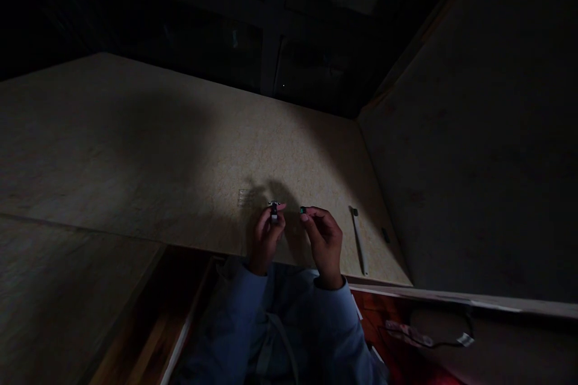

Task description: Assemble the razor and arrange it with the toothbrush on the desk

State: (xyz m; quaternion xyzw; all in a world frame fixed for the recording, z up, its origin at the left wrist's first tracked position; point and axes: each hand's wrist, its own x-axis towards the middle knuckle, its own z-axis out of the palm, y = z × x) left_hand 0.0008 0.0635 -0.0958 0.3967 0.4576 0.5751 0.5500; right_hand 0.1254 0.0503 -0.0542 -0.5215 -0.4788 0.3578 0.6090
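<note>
My left hand [265, 239] is closed around a small black-and-white piece [274, 213] with a shiny metallic top, whose kind I cannot make out. A short way to its right, my right hand [326, 243] pinches a tiny dark piece with a green face [303, 210] between thumb and fingertips. Both hands are raised over the front part of the table, apart from each other. Just beyond the left hand lies a small clear item with a ribbed or gridded look [244, 198].
A white toothbrush [359, 240] with a dark head lies right of my right hand on the pale, patterned table [253, 132]. Further right is a small dark object [385, 235] by the wall [474, 162]. A dark cable [440, 346] lies below the table's edge. The light is dim.
</note>
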